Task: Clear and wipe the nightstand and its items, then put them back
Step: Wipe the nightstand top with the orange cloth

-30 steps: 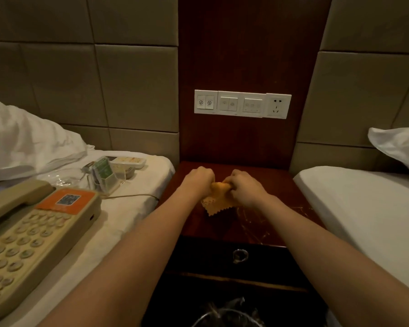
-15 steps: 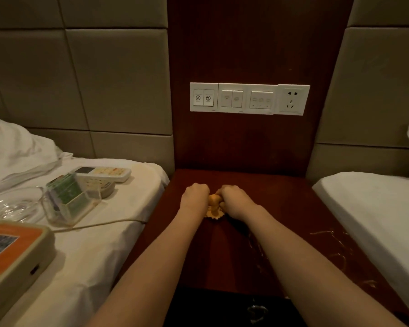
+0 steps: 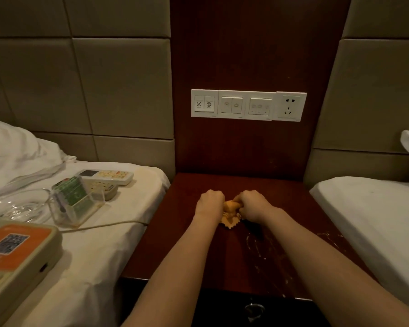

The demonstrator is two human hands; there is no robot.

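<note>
Hands [image 3: 209, 201] [image 3: 253, 204] grip cloth [image 3: 231, 212] on nightstand [image 3: 175, 244]

One wide-angle camera, worn on the head, looks forward and down from just over the near edge of the dark reddish-brown wooden desk [image 3: 175, 244], facing the white wall switch panel [image 3: 248, 105] squarely. It sits close, the white-sheeted left bed [image 3: 99, 256] and white right mattress [image 3: 376, 220] cropped at either side.

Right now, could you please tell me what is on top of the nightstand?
A yellow cloth, gripped by the left hand and right hand; the nightstand beneath them is covered.
</note>
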